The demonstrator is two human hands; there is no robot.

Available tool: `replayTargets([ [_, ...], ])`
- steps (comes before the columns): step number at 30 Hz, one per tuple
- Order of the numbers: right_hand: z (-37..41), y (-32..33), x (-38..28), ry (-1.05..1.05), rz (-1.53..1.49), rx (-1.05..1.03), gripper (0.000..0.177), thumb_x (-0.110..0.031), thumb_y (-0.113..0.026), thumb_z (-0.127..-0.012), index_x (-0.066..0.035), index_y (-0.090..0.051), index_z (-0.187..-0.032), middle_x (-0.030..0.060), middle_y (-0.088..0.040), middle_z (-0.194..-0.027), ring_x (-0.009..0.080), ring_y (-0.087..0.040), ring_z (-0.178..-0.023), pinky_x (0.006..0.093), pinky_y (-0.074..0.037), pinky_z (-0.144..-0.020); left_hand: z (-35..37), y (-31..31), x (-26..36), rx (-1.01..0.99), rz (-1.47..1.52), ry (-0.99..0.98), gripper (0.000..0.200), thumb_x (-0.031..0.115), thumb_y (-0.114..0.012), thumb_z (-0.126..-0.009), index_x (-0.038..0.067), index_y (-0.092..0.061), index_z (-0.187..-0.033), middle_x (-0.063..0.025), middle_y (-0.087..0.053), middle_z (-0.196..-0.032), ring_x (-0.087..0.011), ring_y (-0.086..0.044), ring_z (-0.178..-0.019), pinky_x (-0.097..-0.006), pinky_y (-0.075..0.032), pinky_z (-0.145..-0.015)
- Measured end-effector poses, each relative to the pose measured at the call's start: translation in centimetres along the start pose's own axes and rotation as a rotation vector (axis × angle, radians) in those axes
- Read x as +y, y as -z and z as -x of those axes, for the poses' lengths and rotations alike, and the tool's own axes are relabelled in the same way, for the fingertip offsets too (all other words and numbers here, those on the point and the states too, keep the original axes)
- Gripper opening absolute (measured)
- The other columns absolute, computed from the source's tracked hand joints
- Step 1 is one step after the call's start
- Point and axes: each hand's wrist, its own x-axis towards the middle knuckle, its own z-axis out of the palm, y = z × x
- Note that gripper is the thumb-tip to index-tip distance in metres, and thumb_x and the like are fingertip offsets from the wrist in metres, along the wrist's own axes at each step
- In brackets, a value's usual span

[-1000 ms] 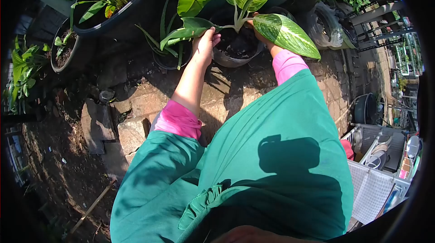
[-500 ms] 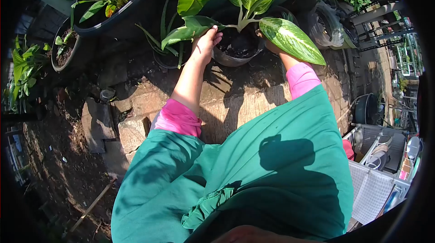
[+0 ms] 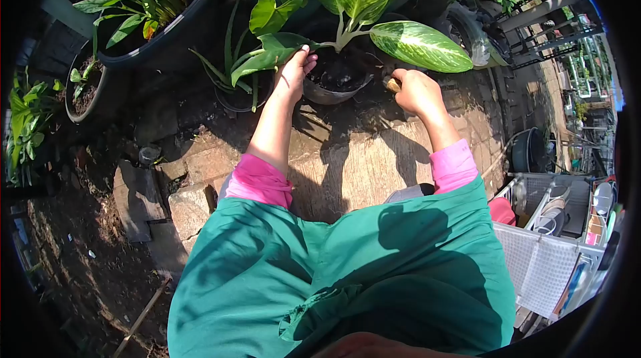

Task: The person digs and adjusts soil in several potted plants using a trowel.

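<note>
A grey plastic pot [image 3: 325, 96] with dark soil holds a plant with large green-and-cream leaves [image 3: 420, 45]. It stands on brick paving at the top centre. My left hand [image 3: 292, 72] grips the pot's left rim under a green leaf. My right hand [image 3: 416, 91] is off the pot, just to its right and above the paving, with the fingers closed on a small brown piece [image 3: 393, 84]. Pink sleeves and a green garment fill the lower view.
A large dark planter [image 3: 167, 27] and a small pot [image 3: 80, 87] stand at the upper left, and a dark pot with narrow leaves [image 3: 242, 96] stands beside the grey one. Loose bricks [image 3: 192, 204] edge bare soil on the left. A white rack [image 3: 554, 224] and black tub [image 3: 529, 152] are on the right.
My right hand has come out from behind the big leaf at the pot's right side and drawn back over the paving, closed on a small brown piece. The left hand stays on the rim.
</note>
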Motion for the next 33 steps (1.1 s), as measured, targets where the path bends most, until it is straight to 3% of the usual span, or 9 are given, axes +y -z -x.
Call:
replayTargets([
  [1, 0.8, 0.7, 0.6, -0.013, -0.040, -0.003, 0.041, -0.007, -0.056, -0.072, -0.011, -0.064, -0.112, 0.0172, -0.065, -0.105, 0.0335, -0.062, -0.100, 0.0418, -0.049, -0.084, -0.1, -0.1, 0.0, 0.020, 0.025, 0.008, 0.019, 0.018, -0.062, -0.091, 0.004, -0.061, -0.103, -0.0068, -0.064, -0.098, -0.0181, -0.063, -0.087, -0.0327, -0.052, -0.083],
  [5, 2.2, -2.9, 2.5, 0.034, 0.035, 0.228, 0.045, -0.009, -0.056, -0.072, -0.009, -0.062, -0.117, 0.0215, -0.061, -0.113, 0.0365, -0.058, -0.106, 0.0412, -0.047, -0.091, 0.1, -0.1, 0.5, 0.045, 0.021, -0.022, 0.016, 0.016, -0.062, -0.091, 0.004, -0.059, -0.101, -0.0066, -0.063, -0.097, -0.0192, -0.063, -0.086, -0.0319, -0.053, -0.081],
  [9, 3.8, -0.9, 2.1, -0.215, -0.373, 0.025, 0.051, -0.016, -0.065, -0.071, -0.010, -0.061, -0.121, 0.0213, -0.060, -0.118, 0.0339, -0.058, -0.109, 0.0388, -0.046, -0.093, -0.1, 0.3, 0.4, 0.042, 0.001, -0.020, 0.016, 0.017, -0.062, -0.090, 0.004, -0.060, -0.100, -0.0065, -0.064, -0.096, -0.0184, -0.063, -0.086, -0.0315, -0.053, -0.082],
  [13, 4.9, -2.5, 2.8, -0.214, -0.313, 0.041, 0.045, -0.019, -0.064, -0.075, -0.013, -0.062, -0.119, 0.0180, -0.064, -0.113, 0.0316, -0.061, -0.106, 0.0389, -0.047, -0.090, 0.5, 0.0, 0.5, 0.023, -0.007, 0.011, 0.017, 0.017, -0.063, -0.090, 0.004, -0.061, -0.101, -0.0064, -0.064, -0.097, -0.0177, -0.063, -0.087, -0.0312, -0.053, -0.081],
  [22, 7.9, -0.5, 2.9, -0.064, -0.635, -0.119, 0.047, -0.008, -0.070, -0.068, -0.004, -0.063, -0.115, 0.0122, -0.068, -0.102, 0.0200, -0.064, -0.094, 0.0311, -0.048, -0.084, 2.1, -0.2, 1.9, -0.027, -0.281, 0.006, 0.026, 0.016, -0.069, -0.086, 0.002, -0.062, -0.107, -0.0069, -0.065, -0.100, -0.0160, -0.063, -0.090, -0.0285, -0.052, -0.080],
  [26, 7.4, -1.6, 0.1, -0.020, -0.664, -0.143, 0.048, -0.011, -0.070, -0.068, -0.006, -0.062, -0.115, 0.0155, -0.068, -0.103, 0.0258, -0.065, -0.097, 0.0333, -0.048, -0.086, 3.1, 0.7, 2.2, -0.168, -0.324, -0.156, 0.022, 0.015, -0.068, -0.086, 0.003, -0.063, -0.105, -0.0030, -0.065, -0.094, -0.0113, -0.061, -0.083, -0.0248, -0.049, -0.074],
  [29, 6.6, -1.0, -3.4, 0.007, -0.699, -0.185, 0.047, -0.012, -0.069, -0.070, -0.007, -0.062, -0.116, 0.0161, -0.067, -0.106, 0.0278, -0.064, -0.098, 0.0342, -0.048, -0.087, 3.3, 0.9, 4.5, -0.091, -0.640, -0.045, 0.024, 0.006, -0.063, -0.086, 0.003, -0.062, -0.110, -0.0043, -0.065, -0.095, -0.0123, -0.062, -0.084, -0.0256, -0.051, -0.071],
  [32, 5.6, -1.2, -6.3, 0.110, -0.645, -0.129, 0.048, -0.011, -0.069, -0.070, -0.006, -0.061, -0.116, 0.0151, -0.067, -0.106, 0.0261, -0.065, -0.098, 0.0330, -0.048, -0.086, 4.0, 4.6, 6.1, -0.164, -0.535, -0.137, 0.025, 0.013, -0.055, -0.091, 0.006, -0.062, -0.114, -0.0058, -0.066, -0.100, -0.0131, -0.063, -0.082, -0.0257, -0.052, -0.073],
  [33, 5.2, -1.2, -7.3, 0.118, -0.643, -0.133, 0.048, -0.011, -0.069, -0.070, -0.006, -0.061, -0.116, 0.0151, -0.067, -0.106, 0.0261, -0.065, -0.098, 0.0330, -0.048, -0.086, 4.7, 5.4, 7.8, -0.184, -0.436, -0.037, 0.024, 0.017, -0.052, -0.093, 0.007, -0.063, -0.112, -0.0047, -0.067, -0.098, -0.0108, -0.062, -0.081, -0.0247, -0.052, -0.073],
])
